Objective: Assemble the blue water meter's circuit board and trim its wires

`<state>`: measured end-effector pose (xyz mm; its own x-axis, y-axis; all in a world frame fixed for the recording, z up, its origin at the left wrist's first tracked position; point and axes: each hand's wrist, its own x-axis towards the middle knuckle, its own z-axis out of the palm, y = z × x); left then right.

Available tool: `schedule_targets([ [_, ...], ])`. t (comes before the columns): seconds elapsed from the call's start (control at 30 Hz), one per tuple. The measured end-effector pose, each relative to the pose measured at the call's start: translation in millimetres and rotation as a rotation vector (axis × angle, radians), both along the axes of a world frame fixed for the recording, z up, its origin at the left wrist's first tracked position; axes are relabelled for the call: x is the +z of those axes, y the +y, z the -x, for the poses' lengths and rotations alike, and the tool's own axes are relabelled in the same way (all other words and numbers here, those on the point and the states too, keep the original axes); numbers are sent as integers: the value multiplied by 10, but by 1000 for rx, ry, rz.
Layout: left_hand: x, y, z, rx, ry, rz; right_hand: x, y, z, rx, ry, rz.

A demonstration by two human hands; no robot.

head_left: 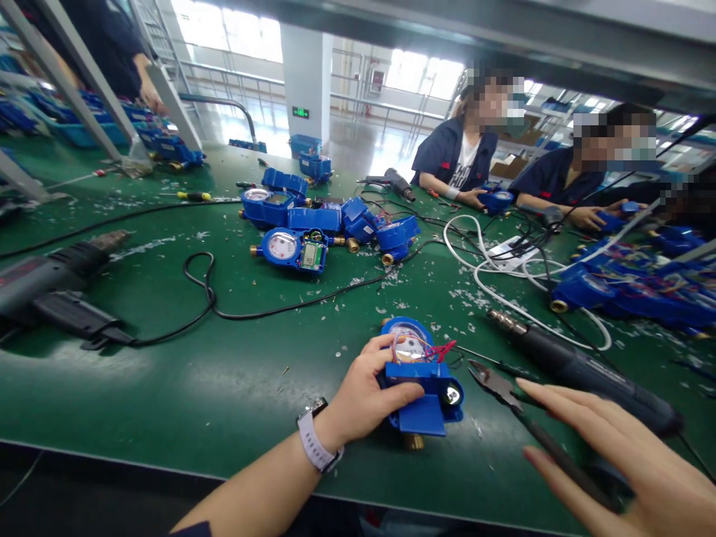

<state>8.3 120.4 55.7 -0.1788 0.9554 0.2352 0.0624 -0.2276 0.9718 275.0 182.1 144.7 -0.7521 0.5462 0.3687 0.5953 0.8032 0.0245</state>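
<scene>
My left hand (372, 384) grips a blue water meter (422, 425), its thumb on the front housing and its fingers by the round dial. Red and other thin wires (441, 349) stick out of the meter's top, and a brass pipe end (415, 441) shows below. My right hand (609, 447) is open, with straight fingers spread around a pair of cutting pliers (497, 384) with dark handles. The fingertips are close to the pliers' pivot; whether they touch it I cannot tell. A thin metal rod (486, 358) lies just behind the pliers.
Heat guns lie at left (61, 276) and right (582, 365), with a black cable (291, 307) across the green table (168, 403). Several blue meters (294, 250) are grouped at centre, more (632, 291) at right. Two seated co-workers (459, 160) handle meters opposite. Plastic scraps lie scattered.
</scene>
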Motion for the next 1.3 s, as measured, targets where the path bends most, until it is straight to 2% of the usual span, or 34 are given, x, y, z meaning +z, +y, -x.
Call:
schedule_targets([
  [0.2,-23,9,31,-23,-59,49,-390,-255,123,42,156,7],
  [0.47,-81,6,60,-33,-80,78,-663,-416,346,-44,334,30],
  [0.77,-185,18,96,11,-64,78,-687,-486,417,-80,419,234],
  [0.93,-164,19,104,24,7,76,-672,-463,442,-18,527,216],
  [1.13,-146,29,93,9,53,54,-663,-438,420,15,544,311],
  [1.2,-149,26,95,10,59,51,-674,-426,368,-12,513,298],
  [1.3,-130,20,108,16,115,21,-744,-356,240,-100,419,169],
])
